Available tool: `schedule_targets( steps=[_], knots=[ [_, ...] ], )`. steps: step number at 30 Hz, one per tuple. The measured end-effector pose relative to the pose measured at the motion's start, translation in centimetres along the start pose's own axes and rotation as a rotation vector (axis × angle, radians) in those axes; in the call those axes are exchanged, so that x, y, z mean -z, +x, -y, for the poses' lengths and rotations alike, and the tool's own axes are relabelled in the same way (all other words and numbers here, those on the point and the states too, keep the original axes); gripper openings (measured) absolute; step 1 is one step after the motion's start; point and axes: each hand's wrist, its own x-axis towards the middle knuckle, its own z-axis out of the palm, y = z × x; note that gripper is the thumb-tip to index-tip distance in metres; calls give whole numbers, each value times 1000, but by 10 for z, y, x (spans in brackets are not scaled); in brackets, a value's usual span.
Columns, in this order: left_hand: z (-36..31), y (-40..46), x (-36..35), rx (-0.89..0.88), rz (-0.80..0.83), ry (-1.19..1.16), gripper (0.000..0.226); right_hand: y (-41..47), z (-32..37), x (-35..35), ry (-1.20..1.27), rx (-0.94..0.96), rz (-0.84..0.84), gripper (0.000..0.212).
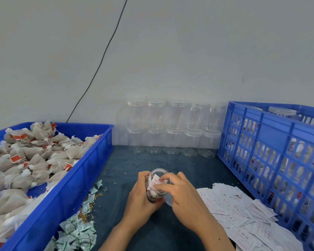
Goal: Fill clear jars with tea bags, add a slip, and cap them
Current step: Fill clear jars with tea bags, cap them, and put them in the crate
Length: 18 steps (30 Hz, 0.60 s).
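- Plain grey wall behind, dark blue-green cloth on the table (134, 160), with bits of loose grain scattered on it.
- Jar in progress (157, 185) is held just above the cloth in the middle, tilted with its mouth toward the wall. It's gripped round the body by the left hand (140, 194), fingers curled around it.
- Tea bags are already packed inside, so the filling part looks done for this one.
- A slip (155, 182) with red print is being pushed into the mouth by the right hand (181, 192); the fingertips are pinched on it at the rim.
- Something clear and round, probably the lid (168, 201), seems to be tucked under the right palm, but it's half hidden so that can't be said for sure. Capping isn't done yet either way.
- Plenty is left: two stacked rows of empty jars (172, 127) are lined up against the wall, capped but with nothing in them.
- Supply isn't a problem. The blue tray (91, 171) on the left is piled with tea bags (25, 156), and a heap of spare slips (243, 214) is spread on the right.
- Small green-and-white sachets (78, 230) are lying beside the tray.
- Finished jars appear to be stacked in the blue crate (272, 153) on the right, so a fair batch has been done.
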Motion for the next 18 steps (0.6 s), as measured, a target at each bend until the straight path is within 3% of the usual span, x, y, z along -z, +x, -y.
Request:
schedule_targets(
  steps=[2,5,8,10,14,18],
  knots=[
    [0,0,0,3,-15,-8,62,0,3,0,110,0,-66,51],
    [1,2,1,23,-49,-26,65,0,4,2,375,-95,-300,55],
    [3,3,1,43,-81,-39,67,0,-5,-3,407,-241,-425,63],
    [4,3,1,54,-92,-38,69,-2,-12,-9,299,-358,-313,63],
    [5,3,0,55,-101,-30,72,-6,-22,-26,99,-454,48,102],
    [5,2,0,54,-97,-27,72,-6,-27,-36,34,-503,93,101]
  ],
)
